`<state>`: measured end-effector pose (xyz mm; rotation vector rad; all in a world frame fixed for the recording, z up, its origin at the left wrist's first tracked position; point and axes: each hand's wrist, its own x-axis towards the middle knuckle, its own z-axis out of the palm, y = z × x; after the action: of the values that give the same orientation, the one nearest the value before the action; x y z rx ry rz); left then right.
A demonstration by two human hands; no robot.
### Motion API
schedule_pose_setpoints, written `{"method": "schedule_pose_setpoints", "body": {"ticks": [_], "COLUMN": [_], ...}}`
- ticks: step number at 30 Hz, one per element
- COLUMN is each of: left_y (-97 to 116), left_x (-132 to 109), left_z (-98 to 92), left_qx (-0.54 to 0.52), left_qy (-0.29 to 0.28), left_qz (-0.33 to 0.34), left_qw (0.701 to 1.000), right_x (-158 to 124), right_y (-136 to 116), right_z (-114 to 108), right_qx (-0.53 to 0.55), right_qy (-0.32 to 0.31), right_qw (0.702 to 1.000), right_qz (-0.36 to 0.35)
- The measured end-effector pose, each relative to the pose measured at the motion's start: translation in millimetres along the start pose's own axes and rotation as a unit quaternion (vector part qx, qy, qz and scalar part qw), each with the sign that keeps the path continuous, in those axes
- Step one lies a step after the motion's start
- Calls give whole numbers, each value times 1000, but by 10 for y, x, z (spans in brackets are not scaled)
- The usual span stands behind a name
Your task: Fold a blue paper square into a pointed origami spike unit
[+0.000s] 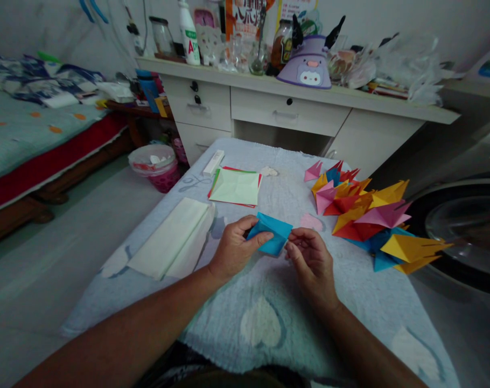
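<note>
A small folded square of blue paper [278,231] is held above the cloth-covered table, tilted with one corner toward the right. My left hand [237,245] grips its left side, the thumb lying flat on top and the fingers underneath. At the paper's right corner, my right hand [312,264] pinches the edge between thumb and forefinger, its other fingers curled. Beyond the hands lies a stack of square paper sheets [235,187], pale green on top with red and green edges showing. To the right sit many folded paper cranes [350,207] in yellow, red, pink and blue.
A pale folded sheet [170,237] lies on the table's left, with a small white box [214,163] farther back. The tablecloth [212,334] carries heart patterns. Behind stands a white cabinet [281,110] with bottles and bags. A pink bin [156,164] and a bed are left.
</note>
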<state>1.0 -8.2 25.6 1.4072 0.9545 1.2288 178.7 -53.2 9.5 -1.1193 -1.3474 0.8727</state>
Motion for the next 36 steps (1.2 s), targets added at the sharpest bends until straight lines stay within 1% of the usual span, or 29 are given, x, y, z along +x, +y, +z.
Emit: {"method": "schedule_pose_setpoints", "body": {"ticks": [7, 13, 17, 23, 29, 36], "left_y": [-24, 7, 3, -10, 21, 29], "left_x": [18, -4, -10, -7, -11, -11], "left_z": [-8, -12, -10, -21, -21, -27], "left_qx": [27, 68, 76, 86, 100, 116], "left_qy": [5, 11, 18, 3, -5, -3], "left_qz": [48, 117, 159, 207, 226, 237], "left_qw": [998, 991, 984, 975, 969, 965], "right_x": [-14, -20, -17, -7, -1, 12], "right_y": [10, 15, -12, -44, -34, -58], "right_z": [-15, -23, -27, -27, -38, -53], "right_qx": [-23, -37, -43, -47, -49, -62], "right_qy": [-7, -10, -21, -31, -49, -72], "right_qw": [999, 998, 997, 994, 991, 990], "right_qz": [-32, -48, -60, -98, -111, -107]}}
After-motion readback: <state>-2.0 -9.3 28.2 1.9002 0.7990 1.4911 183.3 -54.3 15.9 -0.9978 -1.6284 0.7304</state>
